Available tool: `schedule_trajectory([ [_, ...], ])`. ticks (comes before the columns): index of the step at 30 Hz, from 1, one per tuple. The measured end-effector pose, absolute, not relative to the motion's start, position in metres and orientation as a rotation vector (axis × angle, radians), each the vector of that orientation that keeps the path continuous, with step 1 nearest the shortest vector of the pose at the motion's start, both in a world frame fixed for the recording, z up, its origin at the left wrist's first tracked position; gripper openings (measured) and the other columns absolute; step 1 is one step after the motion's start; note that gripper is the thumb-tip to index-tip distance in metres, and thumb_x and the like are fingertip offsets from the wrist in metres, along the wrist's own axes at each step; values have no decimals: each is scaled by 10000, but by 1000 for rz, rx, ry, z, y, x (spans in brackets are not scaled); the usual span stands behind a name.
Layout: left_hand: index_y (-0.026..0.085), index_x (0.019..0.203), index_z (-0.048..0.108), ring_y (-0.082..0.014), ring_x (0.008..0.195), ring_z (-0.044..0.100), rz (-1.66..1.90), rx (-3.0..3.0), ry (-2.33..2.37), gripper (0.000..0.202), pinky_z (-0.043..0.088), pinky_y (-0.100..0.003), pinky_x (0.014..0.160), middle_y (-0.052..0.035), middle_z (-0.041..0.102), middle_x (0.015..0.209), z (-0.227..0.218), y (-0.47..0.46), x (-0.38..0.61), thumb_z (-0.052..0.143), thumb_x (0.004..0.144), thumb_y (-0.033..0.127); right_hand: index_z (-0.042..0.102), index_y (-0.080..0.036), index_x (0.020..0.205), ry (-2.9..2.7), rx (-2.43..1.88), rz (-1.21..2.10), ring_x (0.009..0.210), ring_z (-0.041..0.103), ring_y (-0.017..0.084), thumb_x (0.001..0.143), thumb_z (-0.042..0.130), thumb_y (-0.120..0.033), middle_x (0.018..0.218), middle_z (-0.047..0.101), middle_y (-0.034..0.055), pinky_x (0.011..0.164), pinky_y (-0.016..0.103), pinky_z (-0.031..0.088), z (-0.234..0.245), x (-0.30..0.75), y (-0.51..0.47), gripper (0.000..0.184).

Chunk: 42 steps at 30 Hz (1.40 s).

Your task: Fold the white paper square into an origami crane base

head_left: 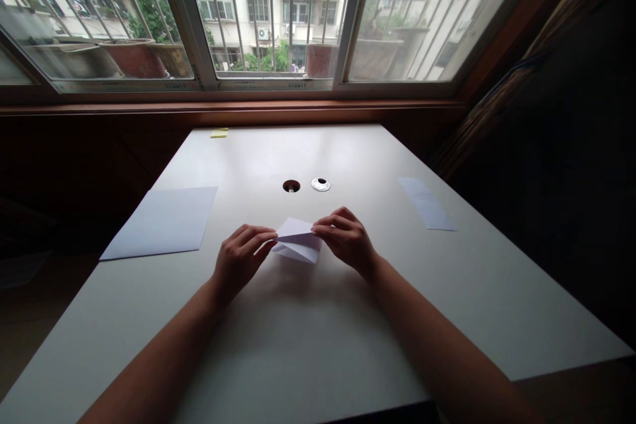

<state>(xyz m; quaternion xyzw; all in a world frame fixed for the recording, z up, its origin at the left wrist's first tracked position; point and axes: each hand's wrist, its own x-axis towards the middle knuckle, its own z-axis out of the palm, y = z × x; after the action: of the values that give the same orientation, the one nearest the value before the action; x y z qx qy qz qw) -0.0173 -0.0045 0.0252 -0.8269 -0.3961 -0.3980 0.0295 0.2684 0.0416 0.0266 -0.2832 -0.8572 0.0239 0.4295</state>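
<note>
A small folded piece of white paper (298,240) lies on the white table (318,331), near its middle. My left hand (242,257) pinches the paper's left side with curled fingers. My right hand (346,238) grips the right side, fingers bent over the top flap. Both hands rest low on the tabletop, with the paper held between them.
A flat white sheet (163,221) lies to the left. A narrow paper strip (427,203) lies to the right. A cable hole (291,186) and its round cap (320,184) sit just beyond the hands. A yellow sticky pad (218,134) is at the far edge, below the window.
</note>
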Motion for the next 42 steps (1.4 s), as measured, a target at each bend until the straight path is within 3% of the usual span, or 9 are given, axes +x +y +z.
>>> schedule_trajectory([
  [10,221,993,674,-163,869,678,-1350,-2515,-1238,112,557,-302,786,-38,721,950,29,-7,-15,668,892,173,736,-274,1028,-2176,-664,188,871,580,213,942,612,-261,1006,752,46,790,399,522,33,267,39,152],
  [13,221,977,669,-154,856,678,-1289,-2505,-1218,94,551,-283,767,-35,719,944,30,-8,-15,659,895,176,716,-259,1117,-2204,-637,222,919,587,227,945,598,-319,1071,735,66,837,428,516,36,267,37,217],
  [18,213,938,651,-145,822,671,-1204,-2475,-1152,81,534,-270,739,-26,720,920,32,-11,-13,664,879,159,686,-257,1200,-2216,-656,108,968,580,247,837,732,-421,1081,727,80,877,435,509,35,263,36,400],
  [30,190,1005,656,-142,779,658,-1254,-2582,-780,200,535,-270,689,-34,729,932,36,-20,-4,724,830,122,689,-275,1115,-2256,-612,-149,914,576,207,876,699,-213,1042,749,17,808,386,474,28,248,37,247],
  [42,176,1106,665,-156,899,665,-1346,-2542,-643,340,583,-284,756,-54,723,1045,37,-24,-6,740,797,56,646,-253,1134,-2218,-527,-241,836,592,174,874,698,-188,1037,746,17,756,356,476,33,250,29,273],
])
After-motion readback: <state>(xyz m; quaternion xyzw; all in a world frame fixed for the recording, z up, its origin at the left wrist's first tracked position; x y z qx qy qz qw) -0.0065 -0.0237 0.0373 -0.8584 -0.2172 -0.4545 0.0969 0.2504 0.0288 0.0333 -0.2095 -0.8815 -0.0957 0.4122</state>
